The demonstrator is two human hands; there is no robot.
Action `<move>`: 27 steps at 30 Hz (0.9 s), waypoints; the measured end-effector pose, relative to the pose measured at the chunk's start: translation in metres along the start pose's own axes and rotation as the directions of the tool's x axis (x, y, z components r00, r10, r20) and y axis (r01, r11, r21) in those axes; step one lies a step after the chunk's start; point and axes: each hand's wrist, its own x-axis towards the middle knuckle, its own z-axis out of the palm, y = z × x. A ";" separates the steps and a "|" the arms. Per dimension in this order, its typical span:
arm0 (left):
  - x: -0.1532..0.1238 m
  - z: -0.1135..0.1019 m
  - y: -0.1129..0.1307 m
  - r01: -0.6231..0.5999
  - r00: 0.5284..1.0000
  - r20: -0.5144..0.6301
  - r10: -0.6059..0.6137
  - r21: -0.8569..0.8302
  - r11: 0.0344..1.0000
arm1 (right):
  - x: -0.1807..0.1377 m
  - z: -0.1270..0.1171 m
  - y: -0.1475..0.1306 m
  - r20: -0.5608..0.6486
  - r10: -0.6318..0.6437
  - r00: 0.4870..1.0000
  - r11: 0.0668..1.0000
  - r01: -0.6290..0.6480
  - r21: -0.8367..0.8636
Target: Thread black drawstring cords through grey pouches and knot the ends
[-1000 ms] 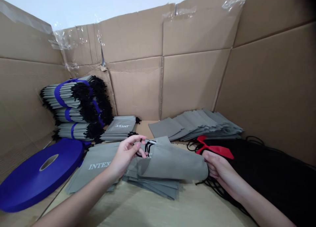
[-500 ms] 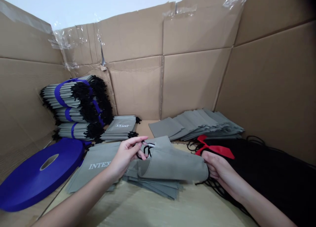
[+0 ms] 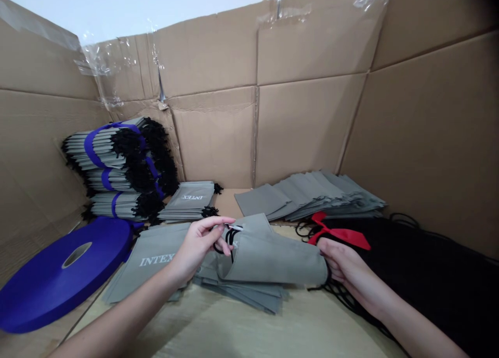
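A grey fabric drawstring bag point(image 3: 276, 256) is stretched between my two hands above the table. My left hand point(image 3: 205, 241) is closed in a pinch at the bag's left end, on a thin silvery threading tool point(image 3: 236, 227) at the fabric edge. Loops of black cord point(image 3: 231, 238) hang by its fingers. Closed on the bag's right edge is my right hand point(image 3: 339, 259), with black cord just below it. Under the bag lie more loose grey bags point(image 3: 249, 295). Left of them is a stack of grey bags printed INTEX point(image 3: 152, 249).
A big blue ribbon roll point(image 3: 35, 280) lies at left. Behind it stand bundled bags point(image 3: 105, 150) tied with blue ribbon, beside a smaller bag stack point(image 3: 189, 197). Grey bags point(image 3: 312, 191) fan out at the back. Black cords point(image 3: 429, 275) with a red tie point(image 3: 343, 235) lie right. Cardboard walls point(image 3: 312, 114) surround the table.
More of the silvery tool shows at the bag's edge beside my left fingers, and the cord loops have shifted slightly. Both hands stay almost in place.
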 end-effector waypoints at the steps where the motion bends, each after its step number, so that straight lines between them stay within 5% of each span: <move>1: 0.000 0.000 0.000 -0.011 1.000 0.007 0.011 0.026 1.000 | -0.001 0.000 0.000 -0.005 -0.001 1.000 1.000 0.001 -0.003; 10: 0.000 -0.002 0.000 -0.321 0.940 0.042 0.338 0.446 0.836 | 0.001 -0.002 0.002 0.018 -0.012 1.000 1.000 0.013 -0.022; 16: -0.004 -0.004 0.000 -0.490 0.855 0.129 0.502 0.515 0.703 | -0.001 0.002 -0.001 -0.003 0.000 1.000 0.999 0.000 -0.039; 27: 0.001 -0.006 0.018 -0.316 0.895 -0.153 0.418 0.443 0.839 | 0.000 0.004 0.001 -0.015 -0.027 1.000 0.999 0.027 -0.046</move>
